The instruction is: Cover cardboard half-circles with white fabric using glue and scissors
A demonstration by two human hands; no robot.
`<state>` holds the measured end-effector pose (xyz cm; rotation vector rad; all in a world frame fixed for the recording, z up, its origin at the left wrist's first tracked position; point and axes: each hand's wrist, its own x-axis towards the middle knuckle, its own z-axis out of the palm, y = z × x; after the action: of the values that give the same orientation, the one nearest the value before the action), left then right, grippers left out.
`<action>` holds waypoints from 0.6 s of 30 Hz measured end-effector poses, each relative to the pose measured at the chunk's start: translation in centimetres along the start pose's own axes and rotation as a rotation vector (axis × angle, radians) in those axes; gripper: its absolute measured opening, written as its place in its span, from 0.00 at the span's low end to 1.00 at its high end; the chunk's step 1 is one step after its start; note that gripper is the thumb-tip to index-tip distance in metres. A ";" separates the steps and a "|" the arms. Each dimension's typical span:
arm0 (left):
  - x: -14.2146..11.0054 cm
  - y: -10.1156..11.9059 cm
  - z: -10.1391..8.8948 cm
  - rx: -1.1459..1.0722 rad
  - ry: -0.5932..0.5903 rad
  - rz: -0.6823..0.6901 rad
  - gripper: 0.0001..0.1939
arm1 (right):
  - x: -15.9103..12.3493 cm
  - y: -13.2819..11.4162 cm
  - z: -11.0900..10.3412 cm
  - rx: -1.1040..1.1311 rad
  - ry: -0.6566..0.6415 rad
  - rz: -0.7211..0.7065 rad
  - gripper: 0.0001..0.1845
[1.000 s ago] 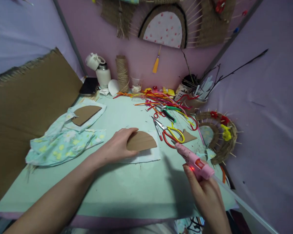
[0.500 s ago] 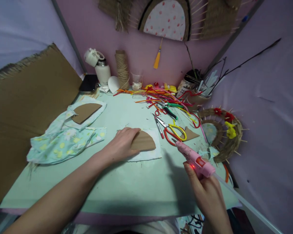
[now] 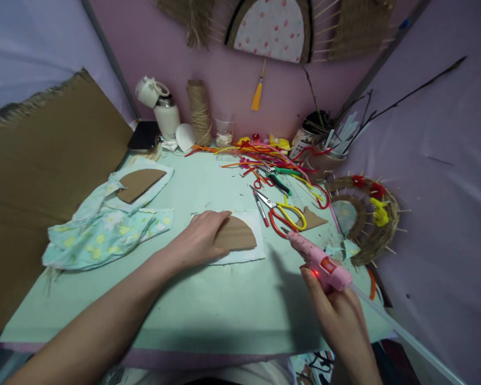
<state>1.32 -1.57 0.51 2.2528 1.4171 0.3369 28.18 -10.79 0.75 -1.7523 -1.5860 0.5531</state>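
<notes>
My left hand (image 3: 202,232) lies over a half-round cardboard piece (image 3: 237,234), thumb along its straight edge and fingers at its curved edge, holding it down. Under the cardboard is a white piece of cloth (image 3: 260,251), flat on the table; my hand hides their left part. In my right hand (image 3: 339,315) is a pink hot glue gun (image 3: 318,262), held above the table with its nozzle toward the upper left and a red light lit. Just beyond the nozzle lie scissors (image 3: 288,214) with red and yellow handles, with a pen (image 3: 261,208) next to them.
Patterned green cloth (image 3: 108,240) and another cardboard piece (image 3: 140,184) lie at left. Pipe cleaners (image 3: 264,155) and green-handled pliers (image 3: 279,183) are at the back. A bottle (image 3: 167,118) and twine spool (image 3: 199,112) stand behind. At right is a decorated wreath (image 3: 387,232).
The view has shifted very slightly. Both hands, the cardboard and the glue gun stay practically where they were.
</notes>
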 end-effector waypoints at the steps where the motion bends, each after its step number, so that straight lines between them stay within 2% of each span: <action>1: 0.0 0.0 0.0 -0.001 -0.001 -0.004 0.36 | 0.0 0.0 0.0 -0.008 0.005 0.008 0.23; 7: 0.0 -0.2 0.0 0.022 -0.036 -0.007 0.37 | 0.3 -0.7 0.0 0.018 -0.060 -0.015 0.24; 14: -0.1 -0.5 0.4 0.045 -0.049 -0.012 0.33 | 0.1 -0.2 -0.2 -0.043 0.023 -0.066 0.21; 18: -0.3 -0.5 0.3 0.079 -0.063 0.002 0.35 | 0.2 -0.2 -0.4 -0.068 0.021 -0.016 0.23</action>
<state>0.95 -1.74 -0.02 2.3068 1.4186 0.2123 28.35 -10.70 1.16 -1.7883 -1.6202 0.4770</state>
